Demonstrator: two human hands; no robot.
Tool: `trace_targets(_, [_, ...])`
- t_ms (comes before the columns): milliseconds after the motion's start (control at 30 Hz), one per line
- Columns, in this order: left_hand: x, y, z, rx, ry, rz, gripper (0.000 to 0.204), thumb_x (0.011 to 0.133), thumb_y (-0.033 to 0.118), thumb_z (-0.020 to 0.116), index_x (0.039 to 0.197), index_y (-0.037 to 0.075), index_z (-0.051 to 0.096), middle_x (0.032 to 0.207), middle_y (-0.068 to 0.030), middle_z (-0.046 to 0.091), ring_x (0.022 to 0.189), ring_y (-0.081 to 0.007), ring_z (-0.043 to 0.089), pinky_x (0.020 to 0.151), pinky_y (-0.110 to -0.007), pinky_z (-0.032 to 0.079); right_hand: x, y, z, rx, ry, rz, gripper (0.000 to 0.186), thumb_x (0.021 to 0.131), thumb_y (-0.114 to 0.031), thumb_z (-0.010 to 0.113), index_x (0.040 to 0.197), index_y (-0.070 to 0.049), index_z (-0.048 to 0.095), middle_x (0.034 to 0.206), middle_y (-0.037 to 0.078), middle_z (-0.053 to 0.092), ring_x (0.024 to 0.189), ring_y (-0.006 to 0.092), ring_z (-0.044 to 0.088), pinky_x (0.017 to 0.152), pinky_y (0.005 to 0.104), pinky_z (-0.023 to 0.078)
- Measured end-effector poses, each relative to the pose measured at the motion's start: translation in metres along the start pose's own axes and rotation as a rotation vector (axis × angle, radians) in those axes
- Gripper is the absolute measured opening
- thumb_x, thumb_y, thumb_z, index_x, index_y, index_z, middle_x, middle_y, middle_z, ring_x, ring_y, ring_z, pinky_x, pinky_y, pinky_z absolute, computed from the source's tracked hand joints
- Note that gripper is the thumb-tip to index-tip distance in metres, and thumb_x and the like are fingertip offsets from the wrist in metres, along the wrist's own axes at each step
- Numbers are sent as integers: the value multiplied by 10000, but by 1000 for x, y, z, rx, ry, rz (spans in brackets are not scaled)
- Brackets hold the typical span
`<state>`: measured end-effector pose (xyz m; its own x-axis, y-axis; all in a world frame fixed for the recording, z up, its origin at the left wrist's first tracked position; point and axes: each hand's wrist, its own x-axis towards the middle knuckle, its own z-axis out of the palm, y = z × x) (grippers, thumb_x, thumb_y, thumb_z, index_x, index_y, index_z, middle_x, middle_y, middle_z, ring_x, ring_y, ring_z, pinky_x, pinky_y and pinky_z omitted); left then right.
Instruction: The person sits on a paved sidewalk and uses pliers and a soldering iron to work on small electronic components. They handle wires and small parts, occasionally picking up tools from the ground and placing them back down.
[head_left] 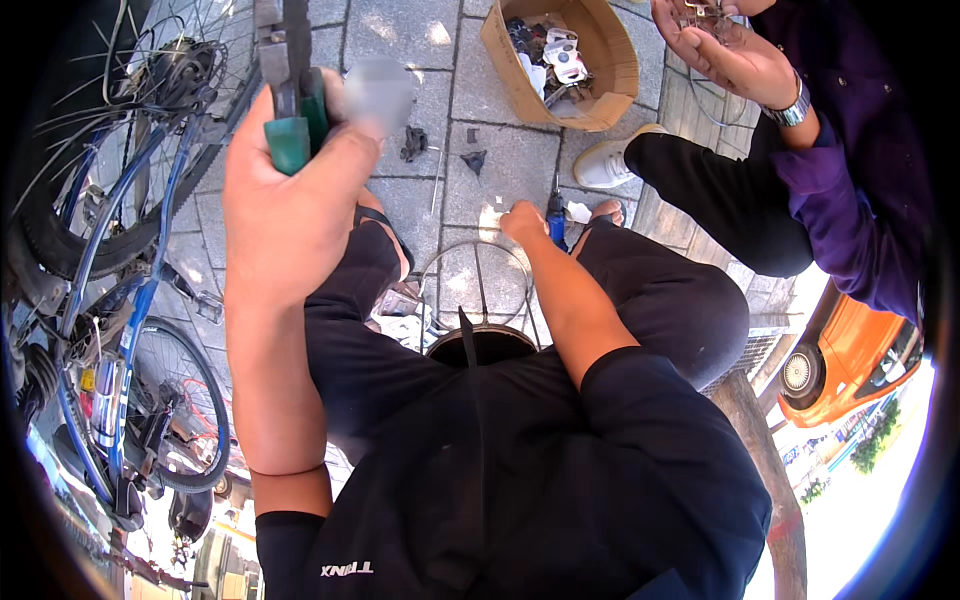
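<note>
My left hand point(290, 215) is raised close to the camera, its fingers wrapped round the green handles point(290, 145) of a pliers-like tool. The tool's dark metal end point(285, 45) points up and away from me. A blurred grey round patch beside the thumb hides part of the fingers. Low between my knees, my right hand point(522, 222) reaches to the paving with its fingers drawn together. A tiny pale piece point(499, 202) lies by those fingertips. Whether they hold anything is too small to tell. Just right of that hand stands a small blue bottle-like object point(556, 222) with a dark top.
Dark small parts point(413, 143) and a thin metal rod point(436, 180) lie on the grey paving. Beyond them stands a cardboard box point(510, 85) of loose parts. Bicycles point(130, 250) line the left. At right, another person's hand point(745, 65) holds small wiry pieces. An orange car point(855, 350) stands behind.
</note>
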<state>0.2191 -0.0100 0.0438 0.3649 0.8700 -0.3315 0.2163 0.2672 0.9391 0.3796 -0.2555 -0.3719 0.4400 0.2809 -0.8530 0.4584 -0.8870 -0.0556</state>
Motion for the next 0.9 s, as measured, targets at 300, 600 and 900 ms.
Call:
trace_targets(300, [-1,-5,-3,0,29,-16,170,925,90,753,997,72,600,720,30,546,556,-48,491,513,-234,401,-10,37,-51,97,216,264,535,972,-312,659,1371,24,541,1396,273,621,1253,457,662,1046,518,551])
trace_targets(600, [1,5,1,42,0,-69,176,911,63,727,902,93,554,751,72,480,691,-38,455,606,-264,394,36,112,14,-65,52,154,810,931,-333,709,1467,188,395,1409,346,616,1300,428,652,1090,459,538])
trace_targets(900, [5,1,-1,207,12,-54,146,903,134,693,926,65,567,755,-20,537,723,-126,508,675,-339,456,-39,36,-37,-114,21,-4,808,900,-461,693,1441,66,405,1273,323,698,1211,457,692,1045,508,538])
